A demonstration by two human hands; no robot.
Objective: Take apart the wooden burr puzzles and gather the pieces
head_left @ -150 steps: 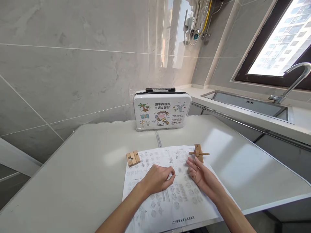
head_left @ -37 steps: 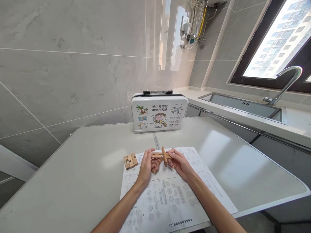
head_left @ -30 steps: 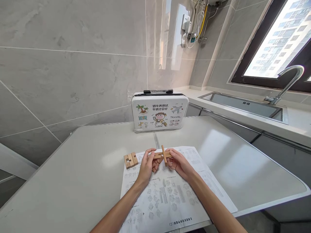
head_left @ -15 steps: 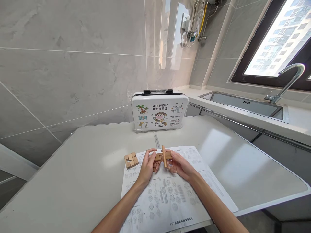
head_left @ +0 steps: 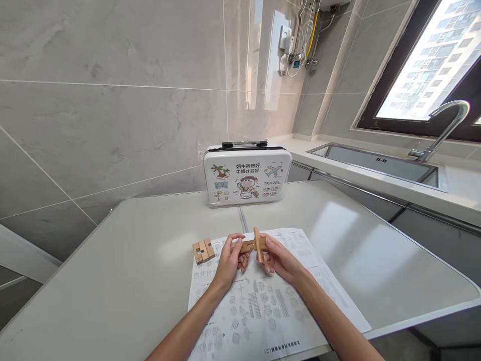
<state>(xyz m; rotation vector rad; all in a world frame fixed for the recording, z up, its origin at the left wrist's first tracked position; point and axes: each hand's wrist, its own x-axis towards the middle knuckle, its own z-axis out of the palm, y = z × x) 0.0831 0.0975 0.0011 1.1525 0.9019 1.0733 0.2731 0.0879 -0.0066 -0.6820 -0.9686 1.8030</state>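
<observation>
My left hand (head_left: 227, 260) pinches one end of a level notched wooden puzzle piece (head_left: 247, 246) between thumb and fingers. On the other side, my right hand (head_left: 283, 259) grips the joined pieces at their right end. A second wooden puzzle piece (head_left: 258, 244) crosses the level one near my right fingertips, its long side pointing away from me and slightly tilted. How the notches meet is partly hidden by my fingers. Both hands are just above a printed sheet (head_left: 259, 328) covered in small puzzle diagrams. Several more notched wooden pieces (head_left: 203, 251) lie side by side left of my left hand.
A white case (head_left: 246, 175) with cartoon pictures and a black handle stands upright at the back of the pale table (head_left: 124, 281). Beyond the table's right side are a counter with a sink (head_left: 379, 163) and a faucet (head_left: 451, 125). A tiled wall (head_left: 112, 125) rises behind.
The crossing piece has shifted slightly right along the level piece, and its tilt has changed a little. Both hands keep their grip. The view has moved slightly.
</observation>
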